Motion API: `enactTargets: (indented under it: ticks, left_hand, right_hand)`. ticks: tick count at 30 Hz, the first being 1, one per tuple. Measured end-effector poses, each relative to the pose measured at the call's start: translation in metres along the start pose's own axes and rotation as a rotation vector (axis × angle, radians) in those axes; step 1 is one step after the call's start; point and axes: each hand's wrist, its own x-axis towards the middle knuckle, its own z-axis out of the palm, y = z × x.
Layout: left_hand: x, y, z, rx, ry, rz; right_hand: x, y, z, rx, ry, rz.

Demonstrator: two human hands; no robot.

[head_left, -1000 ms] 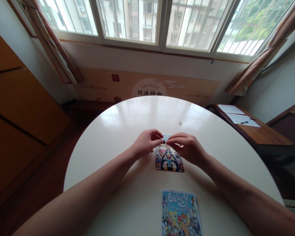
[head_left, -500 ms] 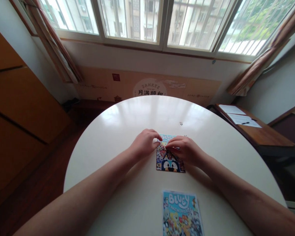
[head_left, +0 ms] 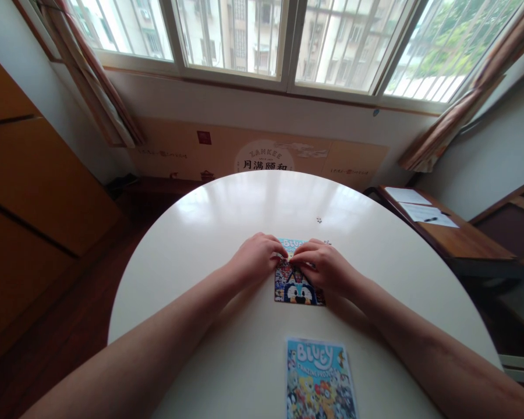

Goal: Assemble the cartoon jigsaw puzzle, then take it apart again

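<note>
A small jigsaw puzzle [head_left: 300,293] with a blue cartoon dog's face lies on the white table. My left hand [head_left: 260,254] rests at its left edge, thumb and fingers drawn together over the upper part; what they may hold is too small to make out. From the right, my right hand [head_left: 322,263] reaches over the puzzle, its thumb and fingertips pinched on what looks like a tiny puzzle piece. The fingertips of both hands nearly meet. Part of the puzzle's middle and right side is hidden under my right hand.
A Bluey picture sheet [head_left: 321,378] lies nearer to me on the round table [head_left: 192,233]. Loose puzzle pieces [head_left: 319,220] sit beyond the puzzle, with more [head_left: 327,242] by its upper right corner. A wooden side table [head_left: 475,241] with papers stands at right.
The left thumb and fingers have closed together and come nearer the right fingertips. My right hand has shifted slightly left over the puzzle. The whole view has moved a little.
</note>
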Motion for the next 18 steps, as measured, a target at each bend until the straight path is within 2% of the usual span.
enactTargets:
  ticks: [2,4,10,14,18]
  left_hand:
    - [0.0,0.001,-0.001,-0.003,-0.006,0.007]
    - [-0.001,0.002,-0.002,0.013,-0.01,0.005]
    - [-0.001,0.008,-0.008,0.102,-0.057,0.002]
    - [-0.003,0.014,-0.011,0.173,-0.089,0.027]
    - [-0.006,0.017,-0.011,0.213,-0.059,0.055]
  right_hand:
    - [0.001,-0.001,-0.001,-0.003,-0.007,-0.017]
    - [0.001,-0.002,-0.004,-0.014,0.057,-0.028]
    - [0.003,0.003,-0.025,-0.053,0.451,0.062]
    - [-0.003,0.029,-0.045,-0.151,0.627,0.194]
    - [-0.017,0.074,-0.054,-0.138,0.783,0.427]
